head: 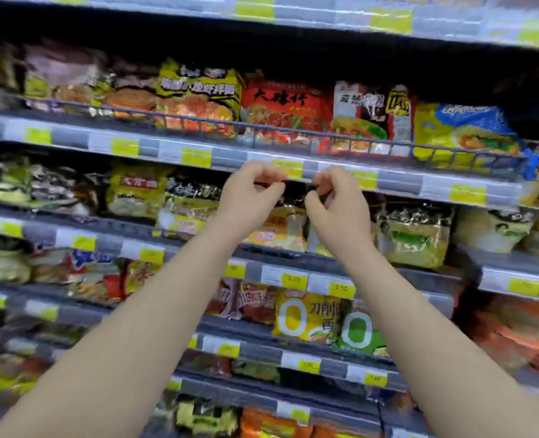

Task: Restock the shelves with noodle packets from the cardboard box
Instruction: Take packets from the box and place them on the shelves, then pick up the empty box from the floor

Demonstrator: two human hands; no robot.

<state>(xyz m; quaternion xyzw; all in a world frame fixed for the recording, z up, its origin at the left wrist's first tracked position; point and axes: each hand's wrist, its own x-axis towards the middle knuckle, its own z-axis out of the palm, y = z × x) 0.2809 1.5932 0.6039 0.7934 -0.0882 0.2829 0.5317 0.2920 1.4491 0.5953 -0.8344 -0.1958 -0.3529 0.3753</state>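
Both my arms reach up to the second shelf [399, 182]. A noodle packet [288, 224], yellow with a dark top, stands there between my hands. My left hand [249, 197] has its fingers curled at the packet's upper left corner and seems to pinch the top edge. My right hand [337, 207] does the same at the upper right corner. The fingertips and the packet's top sit just under the shelf rail with its yellow price tags, and motion blur hides the exact contact. The cardboard box is out of view.
Packets fill the shelves all round: a red one [285, 109] and a yellow-black one [198, 93] above behind a wire guard, a green-labelled one [415, 235] just right of my hands, and a yellow "0" packet [306, 314] below.
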